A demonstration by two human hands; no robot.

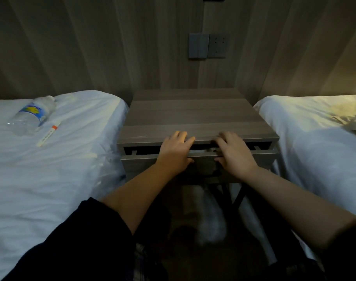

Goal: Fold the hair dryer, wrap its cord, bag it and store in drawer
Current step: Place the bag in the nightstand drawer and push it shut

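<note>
Nightstand (pixel 193 116) between left bed (pixel 51 169) and right bed (pixel 315 138), bottle (pixel 32 115), pen (pixel 49 133) on left bed

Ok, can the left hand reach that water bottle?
Probably yes, with a stretch: the water bottle lies uncovered on the bed, nothing between it and the left hand on the drawer.
</note>
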